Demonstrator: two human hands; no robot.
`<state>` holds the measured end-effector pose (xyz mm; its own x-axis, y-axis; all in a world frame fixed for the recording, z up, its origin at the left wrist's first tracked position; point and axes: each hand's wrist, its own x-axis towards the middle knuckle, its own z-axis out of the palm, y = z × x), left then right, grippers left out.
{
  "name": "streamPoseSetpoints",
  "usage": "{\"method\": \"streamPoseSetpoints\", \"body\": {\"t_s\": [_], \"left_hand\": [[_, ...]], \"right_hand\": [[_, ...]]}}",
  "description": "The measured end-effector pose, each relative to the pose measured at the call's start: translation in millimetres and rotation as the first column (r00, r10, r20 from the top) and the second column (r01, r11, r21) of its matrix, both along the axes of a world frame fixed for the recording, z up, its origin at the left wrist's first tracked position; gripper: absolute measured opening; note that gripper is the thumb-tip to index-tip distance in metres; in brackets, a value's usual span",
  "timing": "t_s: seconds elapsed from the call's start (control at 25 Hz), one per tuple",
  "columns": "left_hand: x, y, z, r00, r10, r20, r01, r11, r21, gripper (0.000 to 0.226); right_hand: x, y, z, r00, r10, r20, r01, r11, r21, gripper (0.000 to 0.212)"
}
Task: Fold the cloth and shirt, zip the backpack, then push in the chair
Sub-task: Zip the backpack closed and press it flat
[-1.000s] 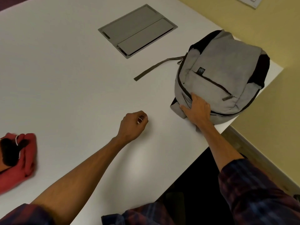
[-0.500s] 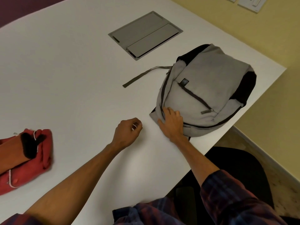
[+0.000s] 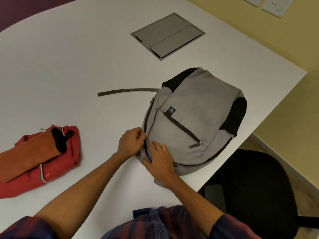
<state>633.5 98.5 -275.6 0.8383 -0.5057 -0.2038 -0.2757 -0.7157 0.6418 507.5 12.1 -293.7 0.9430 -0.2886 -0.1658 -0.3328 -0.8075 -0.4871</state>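
Note:
A grey backpack (image 3: pixel 198 107) with black side panels lies flat on the white table (image 3: pixel 69 66), front pocket facing up. My left hand (image 3: pixel 132 143) pinches something small at the backpack's left zipper seam, likely the zipper pull. Beside it my right hand (image 3: pixel 159 160) presses flat on the bag's lower left corner, fingers spread. Folded red and orange clothes (image 3: pixel 43 157) lie at the left of the table. A black chair (image 3: pixel 250 192) stands at the table's right corner, pulled out.
A grey cable-box lid (image 3: pixel 168 36) is set flush into the table behind the backpack. A loose grey strap (image 3: pixel 124 91) trails left from the bag. The yellow wall (image 3: pixel 259 31) carries white sockets at the top right.
The backpack has slid left, closer to me. My left hand moved right from the bare table onto the bag's zipper seam. The right hand stays on the bag's lower corner.

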Motion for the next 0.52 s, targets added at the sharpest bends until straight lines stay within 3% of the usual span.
{"method": "streamPoseSetpoints", "body": {"t_s": [0.16, 0.4, 0.52], "left_hand": [[32, 8, -4, 1.000, -0.012, 0.005, 0.012, 1.000, 0.019, 0.021], [83, -33, -10, 0.998, -0.028, 0.063, 0.028, 1.000, -0.007, 0.020], [107, -61, -12, 0.996, -0.083, 0.021, 0.083, 0.996, 0.013, 0.041]], "right_hand": [[11, 3, 14, 1.000, 0.025, 0.012, -0.025, 0.999, 0.036, 0.047], [71, -58, 47, 0.994, -0.060, 0.095, 0.056, 0.997, 0.054, 0.035], [113, -87, 52, 0.994, -0.059, 0.092, 0.060, 0.998, -0.003, 0.032]]}}
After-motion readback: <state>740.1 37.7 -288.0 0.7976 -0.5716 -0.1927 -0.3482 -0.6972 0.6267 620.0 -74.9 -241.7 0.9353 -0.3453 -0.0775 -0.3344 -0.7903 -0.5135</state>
